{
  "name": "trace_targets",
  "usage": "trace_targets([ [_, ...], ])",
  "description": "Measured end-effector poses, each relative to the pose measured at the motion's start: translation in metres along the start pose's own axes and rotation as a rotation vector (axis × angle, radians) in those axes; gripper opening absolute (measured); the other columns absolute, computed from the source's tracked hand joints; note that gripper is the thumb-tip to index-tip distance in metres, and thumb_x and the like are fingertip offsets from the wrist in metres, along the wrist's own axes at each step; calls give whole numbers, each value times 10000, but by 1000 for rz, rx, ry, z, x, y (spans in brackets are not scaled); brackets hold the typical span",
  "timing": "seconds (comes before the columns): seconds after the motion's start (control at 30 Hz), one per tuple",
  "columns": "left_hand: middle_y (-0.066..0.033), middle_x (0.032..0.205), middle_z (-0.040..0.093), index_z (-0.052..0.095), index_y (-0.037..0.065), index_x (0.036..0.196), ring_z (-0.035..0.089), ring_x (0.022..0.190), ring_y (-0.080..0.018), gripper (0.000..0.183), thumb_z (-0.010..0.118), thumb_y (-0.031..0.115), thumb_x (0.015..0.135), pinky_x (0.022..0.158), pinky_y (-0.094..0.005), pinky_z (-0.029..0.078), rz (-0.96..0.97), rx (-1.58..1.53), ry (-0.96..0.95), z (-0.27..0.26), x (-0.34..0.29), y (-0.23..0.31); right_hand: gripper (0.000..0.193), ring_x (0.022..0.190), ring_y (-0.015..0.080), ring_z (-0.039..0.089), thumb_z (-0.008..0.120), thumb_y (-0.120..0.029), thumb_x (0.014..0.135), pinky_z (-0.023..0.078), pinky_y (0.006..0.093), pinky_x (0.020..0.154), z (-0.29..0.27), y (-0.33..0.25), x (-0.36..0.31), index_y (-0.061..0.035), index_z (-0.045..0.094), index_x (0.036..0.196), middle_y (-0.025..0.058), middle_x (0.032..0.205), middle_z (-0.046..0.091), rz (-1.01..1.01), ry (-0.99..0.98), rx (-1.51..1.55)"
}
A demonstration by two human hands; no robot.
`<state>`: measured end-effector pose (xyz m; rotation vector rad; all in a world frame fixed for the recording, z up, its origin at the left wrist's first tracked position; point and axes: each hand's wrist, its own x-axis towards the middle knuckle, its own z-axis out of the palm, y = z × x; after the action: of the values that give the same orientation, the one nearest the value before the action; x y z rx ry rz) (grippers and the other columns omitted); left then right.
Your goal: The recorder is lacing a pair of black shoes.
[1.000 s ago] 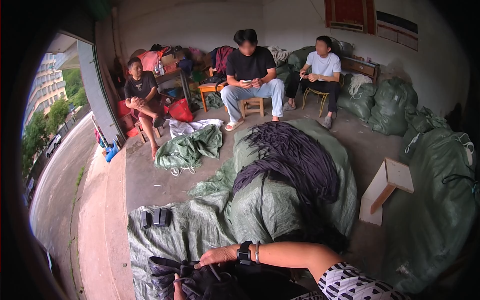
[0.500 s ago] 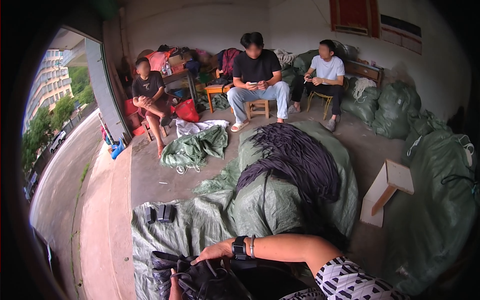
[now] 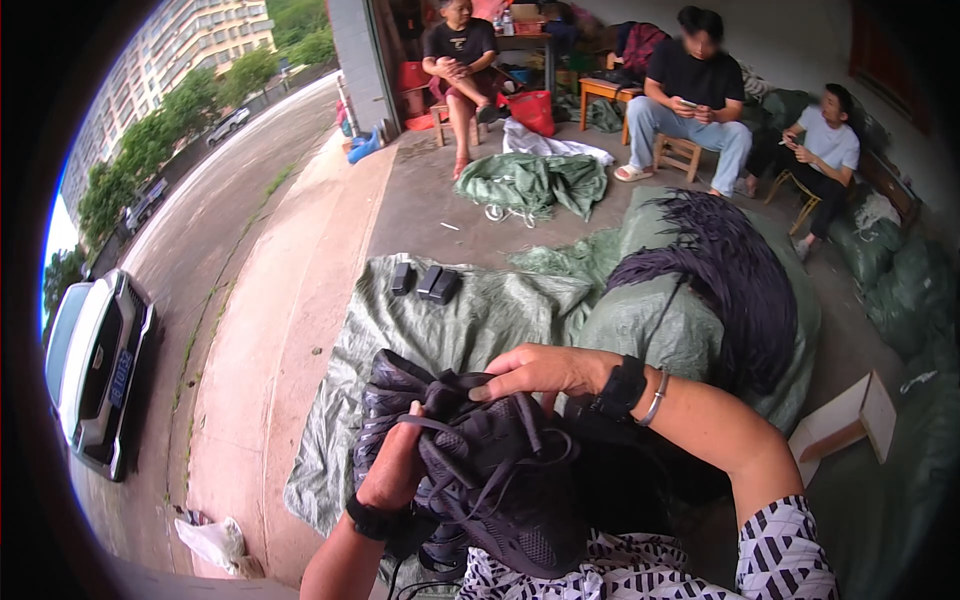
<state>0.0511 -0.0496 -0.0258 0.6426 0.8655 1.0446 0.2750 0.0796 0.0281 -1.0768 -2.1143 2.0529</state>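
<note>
A bundle of black lace-up sneakers [image 3: 500, 480] lies in front of my body, their dark laces looping over the mesh uppers. My left hand [image 3: 392, 470] is closed on the shoes from the left side, thumb pointing up beside the laces. My right hand [image 3: 550, 372] reaches across from the right, its thumb and fingers closed at the top of the shoes by a lace; its fingertips are partly hidden. Beneath the shoes spreads a green woven sheet [image 3: 500, 310]. Just ahead is a stuffed green sack [image 3: 650, 335] with a heap of dark purple-black laces [image 3: 745, 280] draped over it.
Small black blocks [image 3: 438, 284] lie on the sheet's far left. A wooden stool on its side [image 3: 845, 420] stands at right. Three seated people are at the back, near a crumpled green sack [image 3: 530, 183]. On the left, a white car [image 3: 95, 370] stands on the road beyond the pavement.
My view has swung left and down, bringing the white car in. The shoes and both hands now show higher in the picture, and more of my left hand is visible.
</note>
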Motion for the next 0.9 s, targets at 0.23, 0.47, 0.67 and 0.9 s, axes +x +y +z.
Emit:
trace_targets([
  [0.23,-57,1228,597,465,53,1346,565,1092,-159,648,333,567,974,931,-323,437,10,-77,7,2,-12,3,574,747,120,611,728,-528,742,509,283,491,10,-14,0,-59,655,1065,14,858,634,-11,-58,6],
  [0.47,-106,1007,655,556,-35,1116,632,929,-176,808,418,718,856,846,-315,495,98,148,-265,-13,-37,56,794,975,246,610,793,-240,642,466,335,897,45,-74,-44,-25,458,1329,142,1033,624,-596,27,-438],
  [0.67,-89,1135,618,579,-50,1168,582,1035,-156,561,793,284,771,893,-293,447,70,524,-583,22,-77,69,1071,944,296,526,841,-257,510,493,387,733,97,-66,-59,16,297,1391,142,1038,513,-1130,86,-751],
  [0.9,-65,1040,666,594,-58,1134,612,950,-120,416,754,145,808,870,-281,477,-4,303,-48,15,-90,54,858,1160,370,477,774,-262,697,424,437,972,54,-34,-47,-13,342,1395,204,1343,410,-925,276,-857],
])
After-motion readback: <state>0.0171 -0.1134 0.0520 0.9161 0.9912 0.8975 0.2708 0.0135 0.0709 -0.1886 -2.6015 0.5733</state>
